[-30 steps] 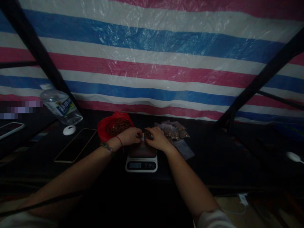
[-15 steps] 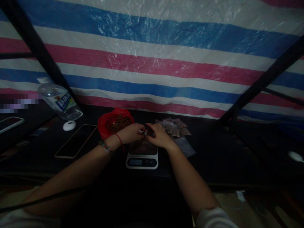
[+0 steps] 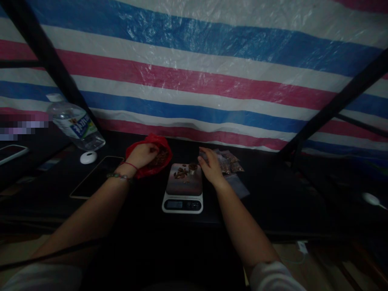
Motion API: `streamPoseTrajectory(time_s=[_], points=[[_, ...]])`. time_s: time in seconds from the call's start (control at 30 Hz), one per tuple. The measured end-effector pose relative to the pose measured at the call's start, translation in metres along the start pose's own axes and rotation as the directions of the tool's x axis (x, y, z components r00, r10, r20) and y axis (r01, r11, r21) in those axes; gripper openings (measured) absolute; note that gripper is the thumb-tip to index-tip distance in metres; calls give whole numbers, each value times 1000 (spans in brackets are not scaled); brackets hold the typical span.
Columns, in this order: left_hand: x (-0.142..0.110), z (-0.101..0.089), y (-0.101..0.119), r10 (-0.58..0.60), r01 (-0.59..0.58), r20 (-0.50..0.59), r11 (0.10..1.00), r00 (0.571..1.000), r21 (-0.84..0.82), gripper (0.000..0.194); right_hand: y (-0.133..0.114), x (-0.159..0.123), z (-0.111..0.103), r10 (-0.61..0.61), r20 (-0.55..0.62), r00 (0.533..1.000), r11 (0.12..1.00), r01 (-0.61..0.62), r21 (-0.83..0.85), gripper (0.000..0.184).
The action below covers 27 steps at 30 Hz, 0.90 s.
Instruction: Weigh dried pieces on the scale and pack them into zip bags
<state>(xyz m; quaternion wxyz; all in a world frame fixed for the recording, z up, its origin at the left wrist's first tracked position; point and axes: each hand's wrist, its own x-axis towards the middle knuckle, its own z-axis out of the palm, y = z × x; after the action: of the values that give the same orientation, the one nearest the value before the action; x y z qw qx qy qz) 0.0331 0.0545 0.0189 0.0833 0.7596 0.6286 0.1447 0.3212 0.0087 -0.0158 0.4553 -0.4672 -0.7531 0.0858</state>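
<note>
My left hand [image 3: 144, 155] is over the red plastic bag [image 3: 163, 144], its fingers curled down at the brown dried pieces [image 3: 160, 158] inside. Its fingertips are partly hidden, so I cannot make out what they hold. A white kitchen scale [image 3: 182, 197] lies in front of me, with loose brown pieces [image 3: 181, 173] and a small round metal cup [image 3: 192, 168] on its plate. Just right of the cup is my right hand [image 3: 211, 167], open, with thumb and fingers apart and nothing seen in it. Small filled clear bags [image 3: 235, 161] lie beyond that hand.
A flat clear bag [image 3: 237, 186] lies right of my right wrist. To the left are a dark phone [image 3: 93, 176], a white rounded case [image 3: 88, 157] and a leaning plastic bottle [image 3: 75, 126]. Black slanted bars [image 3: 333, 106] stand before a striped sheet [image 3: 194, 87].
My left hand has moved left from over the scale to the red bag. My right hand has shifted right, off the scale, uncovering the cup and the loose pieces.
</note>
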Motion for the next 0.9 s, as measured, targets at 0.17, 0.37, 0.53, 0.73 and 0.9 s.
streamPoseTrajectory(time_s=[0.17,0.37,0.53,0.73,0.9], points=[[16,21,-27,3,-3,84,1000,997,3,35,5,1,1,24,-62,998,1000,-24,9,34],[20,17,-25,45,-49,97,998,994,48,35,9,2,2,20,-93,995,1000,-20,-8,29],[1,-5,0,64,-68,67,996,996,61,38,7,9,-12,102,-139,985,990,-115,-88,26],[-23,1,12,109,-146,332,985,937,89,38,-7,-6,-60,517,135,845,767,-387,-512,35],[-13,18,12,104,-161,290,970,951,180,31,-13,-62,-82,722,166,672,496,-334,-802,46]])
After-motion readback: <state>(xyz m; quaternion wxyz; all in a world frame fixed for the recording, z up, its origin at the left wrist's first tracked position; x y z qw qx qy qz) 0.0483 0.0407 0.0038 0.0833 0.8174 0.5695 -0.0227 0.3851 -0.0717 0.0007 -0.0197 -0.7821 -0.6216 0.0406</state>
